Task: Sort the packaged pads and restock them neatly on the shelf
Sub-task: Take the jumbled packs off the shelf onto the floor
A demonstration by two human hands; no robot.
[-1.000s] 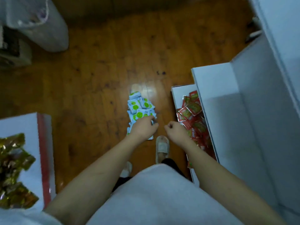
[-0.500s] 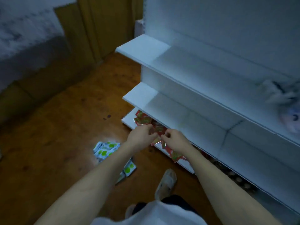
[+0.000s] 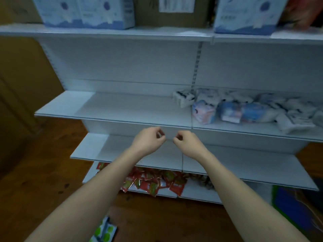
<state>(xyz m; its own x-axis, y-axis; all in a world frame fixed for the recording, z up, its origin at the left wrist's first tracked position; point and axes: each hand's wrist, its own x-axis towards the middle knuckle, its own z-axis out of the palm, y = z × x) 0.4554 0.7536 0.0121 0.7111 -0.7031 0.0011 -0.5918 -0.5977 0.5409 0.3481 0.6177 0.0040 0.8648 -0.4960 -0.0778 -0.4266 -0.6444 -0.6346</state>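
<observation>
We counted three blue boxes [image 3: 83, 13] on top shelf [image 3: 104, 31]. Green packet [image 3: 104, 232] lay on floor. Left hand [image 3: 148, 141] and right hand [image 3: 187, 142] hung close together, fingers curled; held item, if any, we couldn't tell. Red packets [image 3: 153, 182] heaped on bottom shelf. Pad packs [image 3: 244, 110], white, pink, blue, sat blurred on middle shelf at right.

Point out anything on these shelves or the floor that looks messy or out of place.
The red packets on the bottom shelf lie in a loose heap, some hanging over its front edge. Green-and-white packets sit on the wooden floor. The soft packs on the middle shelf are jumbled, not lined up.
</observation>
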